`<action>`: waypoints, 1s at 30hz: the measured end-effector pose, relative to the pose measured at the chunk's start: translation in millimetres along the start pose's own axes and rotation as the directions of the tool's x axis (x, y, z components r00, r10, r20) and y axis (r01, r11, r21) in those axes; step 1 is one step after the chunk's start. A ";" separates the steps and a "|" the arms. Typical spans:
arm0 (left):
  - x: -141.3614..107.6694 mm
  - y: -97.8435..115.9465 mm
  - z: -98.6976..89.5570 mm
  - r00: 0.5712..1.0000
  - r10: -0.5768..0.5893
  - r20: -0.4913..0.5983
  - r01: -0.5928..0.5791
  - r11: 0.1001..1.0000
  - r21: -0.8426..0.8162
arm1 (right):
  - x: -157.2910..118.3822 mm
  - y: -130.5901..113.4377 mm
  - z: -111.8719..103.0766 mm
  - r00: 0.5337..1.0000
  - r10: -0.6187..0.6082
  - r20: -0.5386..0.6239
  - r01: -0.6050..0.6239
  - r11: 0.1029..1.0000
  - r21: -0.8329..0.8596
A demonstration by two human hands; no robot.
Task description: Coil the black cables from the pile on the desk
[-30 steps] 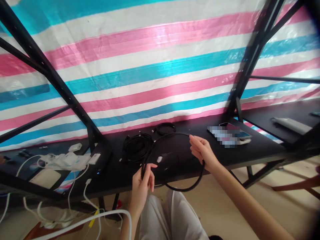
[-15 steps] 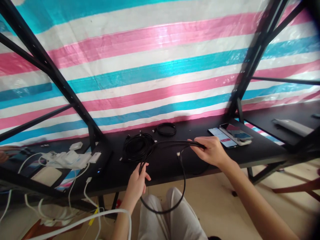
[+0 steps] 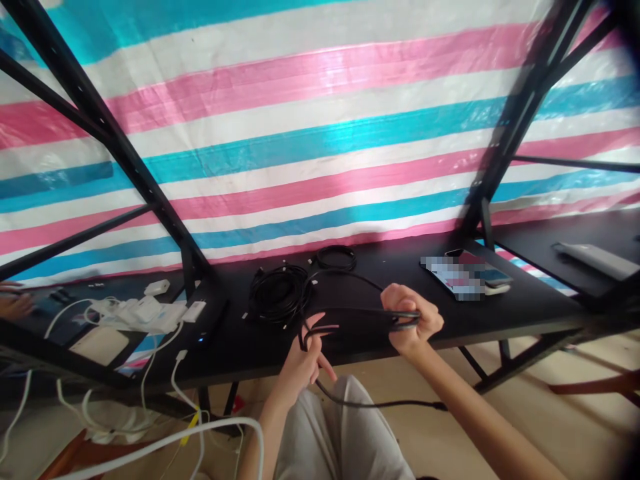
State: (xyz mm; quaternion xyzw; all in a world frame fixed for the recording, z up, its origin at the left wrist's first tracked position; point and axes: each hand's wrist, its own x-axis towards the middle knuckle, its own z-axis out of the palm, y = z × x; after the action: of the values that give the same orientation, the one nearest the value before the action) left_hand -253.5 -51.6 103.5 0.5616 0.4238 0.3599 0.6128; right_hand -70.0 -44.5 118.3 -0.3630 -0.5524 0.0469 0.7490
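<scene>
A black cable (image 3: 360,404) runs between my two hands in loops above the front of the black table. My right hand (image 3: 413,319) is closed round several strands of it. My left hand (image 3: 306,357) holds the looped cable between thumb and fingers, with the other fingers spread. One end of the cable hangs out low, over my lap, near my right forearm. Just behind my left hand lies a large coil of black cables (image 3: 277,293), and a smaller black coil (image 3: 336,258) rests behind it to the right.
Phones (image 3: 495,275) lie on the table (image 3: 540,303) at the right. White chargers and a power strip (image 3: 173,317) with white cables sit at the left. Black metal frame posts (image 3: 120,150) rise on both sides. Another person's hand (image 3: 15,303) shows at the far left.
My right hand has turned into a fist round the strands and dropped slightly. My left hand has moved slightly right. The cable's hanging loop has opened, and its end now swings out to the right.
</scene>
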 end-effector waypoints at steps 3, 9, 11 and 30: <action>5.3 2.2 2.7 0.976 0.117 -0.184 -0.127 0.991 -0.045 | -12.5 0.9 2.9 0.989 -0.051 0.139 0.037 0.994 0.102; -2.5 21.1 -12.9 0.827 0.284 -0.485 -0.221 0.958 0.183 | -7.7 2.7 -21.9 0.712 0.019 0.702 0.180 0.961 -0.209; -7.9 25.9 -17.6 0.843 0.291 -0.453 -0.158 0.938 0.308 | -1.3 0.0 -30.0 0.669 0.176 0.722 0.109 0.938 -0.330; 33.5 64.3 -10.4 0.643 0.738 0.204 -0.232 -0.067 0.971 | 46.3 13.7 12.6 0.650 0.280 0.706 0.167 0.854 -0.492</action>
State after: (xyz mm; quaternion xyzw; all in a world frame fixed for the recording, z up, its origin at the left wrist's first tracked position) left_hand -248.1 -9.8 163.5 0.8368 0.4178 0.3091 -0.1722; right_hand -58.4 -6.5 148.5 -0.5141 -0.7924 0.0685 0.3212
